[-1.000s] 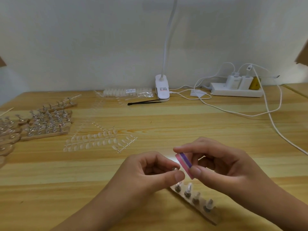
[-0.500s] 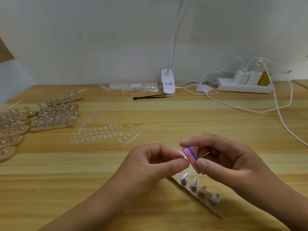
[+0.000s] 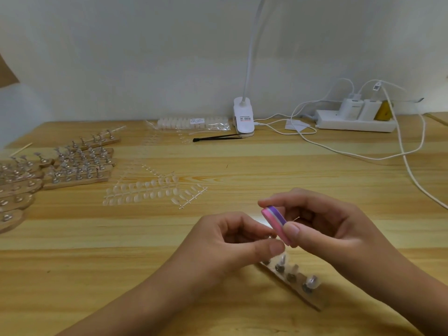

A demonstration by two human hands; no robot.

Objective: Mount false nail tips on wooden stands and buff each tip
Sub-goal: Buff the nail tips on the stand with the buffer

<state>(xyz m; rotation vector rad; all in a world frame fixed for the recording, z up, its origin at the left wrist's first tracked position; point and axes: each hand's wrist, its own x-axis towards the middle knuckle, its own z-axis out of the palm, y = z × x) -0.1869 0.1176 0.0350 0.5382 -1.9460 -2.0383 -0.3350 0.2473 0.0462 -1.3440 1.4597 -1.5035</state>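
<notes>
We see the right hand (image 3: 322,229) pinching a pink-and-purple buffer block (image 3: 275,220) between thumb and forefinger, held on edge above the near middle of the bench (image 3: 72,263). The left hand (image 3: 232,241) meets it, thumb and forefinger pinched on a small piece (image 3: 269,236) right against the block's pink face. Only a glint of that piece shows, so we cannot tell what it is.

Just below both hands a wooden stand (image 3: 312,303) lies slantwise near the bench's front edge. It carries a row of metal holders, some topped with clear nail tips (image 3: 311,281).

Further out, towards the middle left, we find strips of loose tips (image 3: 145,192) lying flat. More stands (image 3: 80,166) crowd the left edge.

Along the back edge sit a bag of tips (image 3: 194,123), a white clip lamp (image 3: 243,117) with a black tool (image 3: 215,138) lying just in front of it, and a power strip (image 3: 354,122) near the right back corner. White cables (image 3: 339,151) trail from the strip across the bench's right side.
</notes>
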